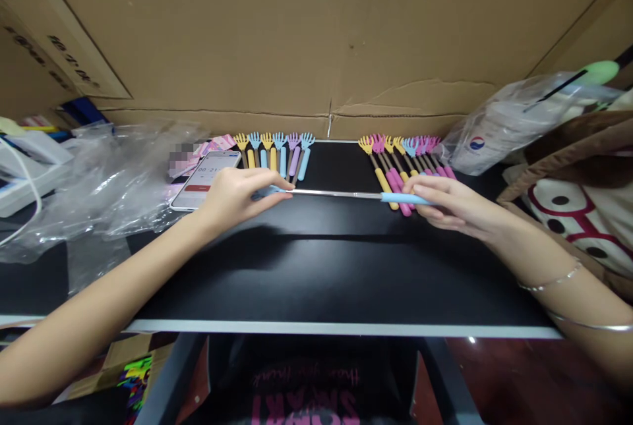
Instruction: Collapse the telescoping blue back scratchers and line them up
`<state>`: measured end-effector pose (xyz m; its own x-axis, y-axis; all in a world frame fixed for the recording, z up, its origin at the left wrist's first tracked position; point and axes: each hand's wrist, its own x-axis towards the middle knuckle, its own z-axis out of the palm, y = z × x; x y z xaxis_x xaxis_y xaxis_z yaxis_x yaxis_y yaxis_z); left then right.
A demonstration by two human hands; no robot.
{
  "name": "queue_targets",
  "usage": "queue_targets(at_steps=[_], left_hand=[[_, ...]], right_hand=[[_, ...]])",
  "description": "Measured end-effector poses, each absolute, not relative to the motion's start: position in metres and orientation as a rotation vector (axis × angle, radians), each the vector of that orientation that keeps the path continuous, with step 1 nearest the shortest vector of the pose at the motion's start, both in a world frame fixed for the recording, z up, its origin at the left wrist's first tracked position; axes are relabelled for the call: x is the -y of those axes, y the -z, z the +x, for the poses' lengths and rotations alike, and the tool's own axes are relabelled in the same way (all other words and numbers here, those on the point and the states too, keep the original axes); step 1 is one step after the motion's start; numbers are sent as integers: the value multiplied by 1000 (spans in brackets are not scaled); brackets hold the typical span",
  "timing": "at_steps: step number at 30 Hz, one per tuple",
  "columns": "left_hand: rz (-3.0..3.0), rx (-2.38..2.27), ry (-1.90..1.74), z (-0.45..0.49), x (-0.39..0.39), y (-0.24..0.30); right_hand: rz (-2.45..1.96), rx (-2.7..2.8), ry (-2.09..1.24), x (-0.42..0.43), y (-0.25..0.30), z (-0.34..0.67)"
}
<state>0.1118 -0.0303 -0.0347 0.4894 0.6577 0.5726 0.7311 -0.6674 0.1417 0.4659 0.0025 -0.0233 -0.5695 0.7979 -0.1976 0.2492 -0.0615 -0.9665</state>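
Observation:
Between my two hands a back scratcher [341,194] is stretched out level above the black tabletop, its thin metal rod showing in the middle. My left hand [242,194] pinches its light blue claw end, which the fingers mostly cover. Around the light blue handle, my right hand [440,204] is closed. Behind the left hand lies a row of back scratchers [274,155] in yellow, blue and purple, claws toward the cardboard. A second row of back scratchers [395,165], yellow, pink and blue, lies behind my right hand, some handles overlapping.
A phone [190,181] showing a timer lies at left beside crumpled clear plastic bags [119,181]. Cardboard [306,36] walls off the back. At right are a bagged cup [494,135] and a brown plush bag [568,201]. The table's pale front edge [336,328] runs below.

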Motion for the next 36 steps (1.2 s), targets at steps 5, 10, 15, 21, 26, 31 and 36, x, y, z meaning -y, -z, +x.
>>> queue_targets(at_steps=[5,10,15,21,26,31,36], left_hand=[[-2639,1327,974,116,27,35],[-2649,1504,1090,120,25,30],[-2688,1676,1101,119,24,27],[-2721,1775,1042,114,21,30],[-2666,1687,1005,115,23,33],[-2580,1581,1034,118,28,35],[-2558,1450,1016,122,33,36]], right_hand=[[-1112,1817,-1591,-1,21,463],[-1114,1800,-1443,0,15,463],[-1142,1753,-1341,-5,17,471],[-1159,1792,-1334,-11,27,470],[-1158,1751,-1453,-12,31,469],[-1163,1699,-1525,-9,29,470],[-1174,1710,-1679,-5,30,467]])
